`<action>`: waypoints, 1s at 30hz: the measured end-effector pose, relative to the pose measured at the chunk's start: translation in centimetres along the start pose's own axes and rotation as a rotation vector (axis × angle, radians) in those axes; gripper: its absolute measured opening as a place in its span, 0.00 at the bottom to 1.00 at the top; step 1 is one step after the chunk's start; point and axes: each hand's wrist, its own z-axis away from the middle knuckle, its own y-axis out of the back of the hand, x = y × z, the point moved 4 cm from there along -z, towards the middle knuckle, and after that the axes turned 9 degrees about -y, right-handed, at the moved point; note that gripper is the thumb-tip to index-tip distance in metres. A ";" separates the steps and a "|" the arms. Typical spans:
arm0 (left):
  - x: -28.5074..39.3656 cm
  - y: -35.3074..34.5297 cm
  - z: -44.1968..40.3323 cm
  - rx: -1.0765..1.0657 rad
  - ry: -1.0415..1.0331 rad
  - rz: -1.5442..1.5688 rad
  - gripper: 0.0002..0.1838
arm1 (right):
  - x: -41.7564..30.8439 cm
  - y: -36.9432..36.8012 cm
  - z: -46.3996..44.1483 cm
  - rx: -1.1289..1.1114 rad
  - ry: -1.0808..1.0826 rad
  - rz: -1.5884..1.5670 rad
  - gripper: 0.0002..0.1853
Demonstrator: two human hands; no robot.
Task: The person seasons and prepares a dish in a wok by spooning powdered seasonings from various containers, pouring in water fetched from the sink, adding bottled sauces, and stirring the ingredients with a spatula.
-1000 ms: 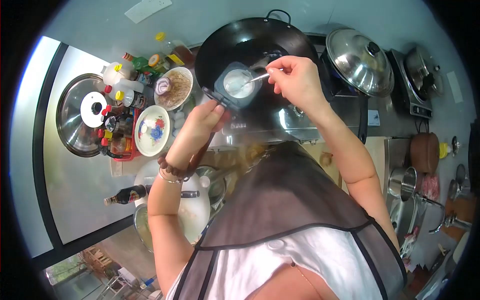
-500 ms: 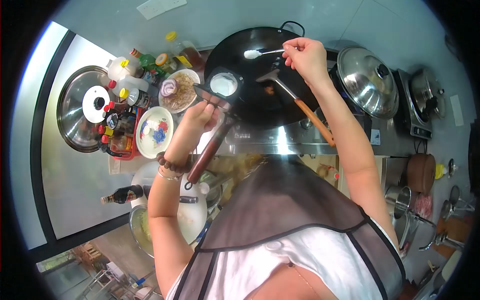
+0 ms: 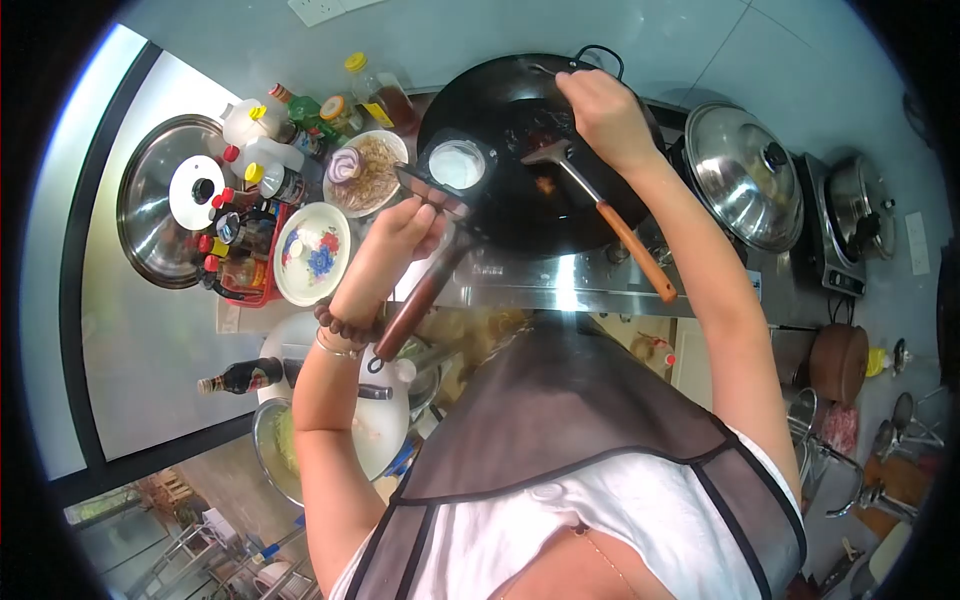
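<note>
My left hand (image 3: 402,232) is closed on a seasoning jar (image 3: 457,164) with white granules in it, its dark lid flipped up toward my fingers. The jar is over the left part of a black wok (image 3: 500,215). Above the wok's far side, my right hand (image 3: 608,115) pinches a small spoon (image 3: 543,69); its bowl is hard to make out. A spatula (image 3: 548,154) with a wooden handle rests in the wok, its handle over the near rim. A small reddish-brown bit of food lies beside the spatula's blade.
Left of the wok are a bowl of sliced food with onion (image 3: 365,175), a floral lid (image 3: 312,255) and several sauce bottles (image 3: 240,235). A domed lid (image 3: 745,175) covers a pan at right. The wok's handle (image 3: 420,305) points toward me. A dark bottle (image 3: 240,377) stands lower left.
My right hand has moved slightly up and left, turning the spoon. The white heap seen on the spoon is no longer visible. My left hand still holds the jar in nearly the same place.
</note>
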 end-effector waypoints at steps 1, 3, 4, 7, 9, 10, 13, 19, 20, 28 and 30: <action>0.0 0.0 0.1 -0.001 -0.001 -0.001 0.13 | -0.7 2.3 -0.4 0.198 -0.074 -0.132 0.07; 0.3 -0.3 0.2 -0.061 -0.046 -0.014 0.12 | -2.8 6.8 -0.7 0.349 -0.262 -0.385 0.07; 0.2 -0.1 0.3 -0.065 -0.048 -0.019 0.12 | -4.0 8.7 -0.5 0.301 -0.378 -0.505 0.08; -0.3 -0.2 0.4 -0.143 -0.044 -0.112 0.12 | -7.0 10.1 0.4 0.194 -0.122 -0.484 0.09; -0.3 -0.5 0.8 -0.124 -0.043 -0.153 0.12 | -8.5 9.7 1.3 0.043 -0.015 -0.428 0.13; -0.1 -0.9 1.0 -0.132 -0.043 -0.158 0.12 | -8.9 9.0 1.8 0.024 -0.007 -0.420 0.14; 0.7 -1.7 1.8 -0.143 -0.054 -0.198 0.12 | -9.5 7.7 2.8 -0.039 -0.051 -0.426 0.11; 1.2 -2.8 2.6 -0.178 -0.097 -0.251 0.12 | -7.4 6.9 3.5 -0.012 -0.708 -0.714 0.07; 1.4 -3.1 2.7 -0.141 -0.088 -0.233 0.12 | -7.1 6.8 3.5 -0.009 -0.705 -0.713 0.07; 0.0 -1.6 2.3 -0.124 -0.077 -0.085 0.10 | -4.4 5.1 3.4 -0.083 -1.201 -1.181 0.05; -1.0 -0.7 2.4 -0.034 0.019 -0.043 0.11 | -3.4 5.9 2.4 0.211 -0.781 -0.357 0.05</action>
